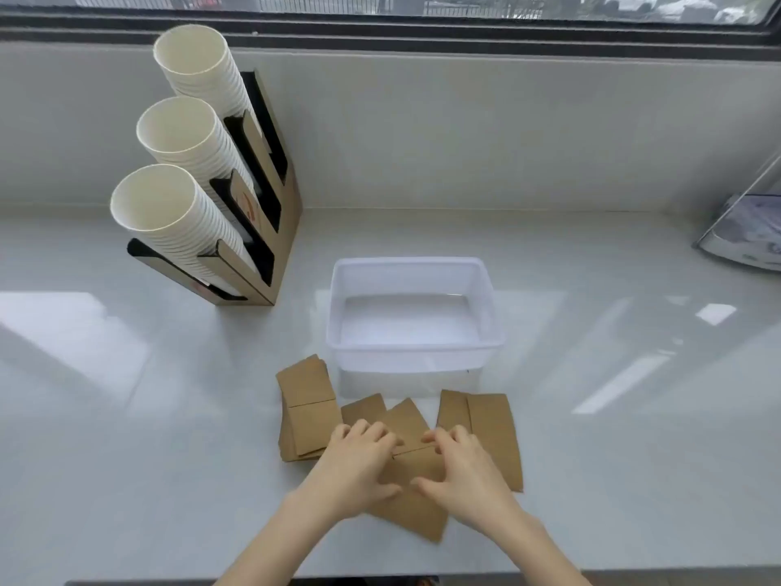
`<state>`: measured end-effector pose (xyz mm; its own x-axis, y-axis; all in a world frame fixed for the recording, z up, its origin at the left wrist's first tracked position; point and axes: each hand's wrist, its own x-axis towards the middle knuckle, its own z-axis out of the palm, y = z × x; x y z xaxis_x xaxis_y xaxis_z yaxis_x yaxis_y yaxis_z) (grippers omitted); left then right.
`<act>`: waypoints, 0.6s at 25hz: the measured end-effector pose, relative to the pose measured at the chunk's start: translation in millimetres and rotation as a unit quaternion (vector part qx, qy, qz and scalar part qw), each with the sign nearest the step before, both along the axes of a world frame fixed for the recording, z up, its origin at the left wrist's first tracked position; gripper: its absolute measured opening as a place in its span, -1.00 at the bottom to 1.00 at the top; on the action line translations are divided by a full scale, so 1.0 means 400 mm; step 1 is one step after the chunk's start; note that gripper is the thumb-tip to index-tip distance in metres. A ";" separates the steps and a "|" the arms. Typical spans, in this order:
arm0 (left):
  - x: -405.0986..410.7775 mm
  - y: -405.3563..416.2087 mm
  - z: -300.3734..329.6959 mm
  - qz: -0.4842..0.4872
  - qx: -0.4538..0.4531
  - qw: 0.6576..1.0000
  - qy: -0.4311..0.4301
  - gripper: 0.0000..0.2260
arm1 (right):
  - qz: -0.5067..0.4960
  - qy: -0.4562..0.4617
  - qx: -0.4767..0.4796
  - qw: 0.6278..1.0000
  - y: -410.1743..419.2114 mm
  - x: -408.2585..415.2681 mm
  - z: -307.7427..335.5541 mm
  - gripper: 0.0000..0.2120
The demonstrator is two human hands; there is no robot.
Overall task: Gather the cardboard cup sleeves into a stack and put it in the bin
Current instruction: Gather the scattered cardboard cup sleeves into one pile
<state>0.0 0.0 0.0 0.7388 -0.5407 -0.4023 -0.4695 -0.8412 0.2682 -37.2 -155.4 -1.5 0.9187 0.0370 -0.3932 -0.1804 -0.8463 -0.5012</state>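
Several flat brown cardboard cup sleeves lie spread on the white counter in front of a translucent white plastic bin (412,264), which holds nothing. One pile of sleeves (308,399) sits at the left, a pair (492,433) at the right, and overlapping sleeves (412,463) in the middle. My left hand (357,467) and my right hand (462,471) both press down on the middle sleeves, fingers curled over their edges, thumbs toward each other. Whether either hand grips a sleeve or only rests on it is unclear.
A cardboard cup dispenser (274,230) holding three slanted stacks of white paper cups (169,205) stands at the back left. A clear stand with a printed sheet (748,234) is at the far right. A window ledge and wall run behind the counter.
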 end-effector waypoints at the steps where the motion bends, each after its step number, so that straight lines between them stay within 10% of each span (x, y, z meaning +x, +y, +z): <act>1: -0.006 -0.004 -0.006 -0.016 0.026 1.000 0.002 -0.49 | 0.016 0.013 -0.024 1.000 0.006 -0.002 -0.003 -0.46; 15: -0.009 -0.031 -0.029 -0.026 0.075 0.996 -0.049 -0.65 | 0.012 0.004 -0.058 0.998 0.019 -0.003 -0.037 -0.76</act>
